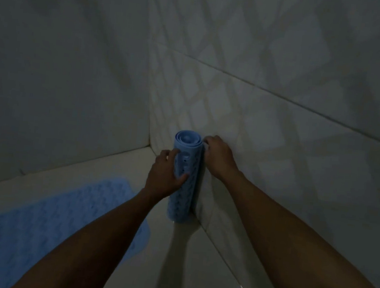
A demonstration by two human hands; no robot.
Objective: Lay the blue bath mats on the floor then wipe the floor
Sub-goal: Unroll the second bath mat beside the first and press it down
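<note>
A rolled blue bath mat [182, 197] stands upright on the pale floor against the right wall, near the corner. My left hand [164, 176] grips the roll from the left, thumb across its front. At the roll's top right edge, my right hand [218, 157] pinches the outer flap of the mat. A second blue bath mat [42, 224] lies flat on the floor at the lower left, partly under my left forearm.
Two tiled walls meet in a corner [149, 144] just behind the roll. The right wall [279, 134] runs close along my right arm. Pale floor tile [183, 260] shows between the flat mat and the right wall. The room is dim.
</note>
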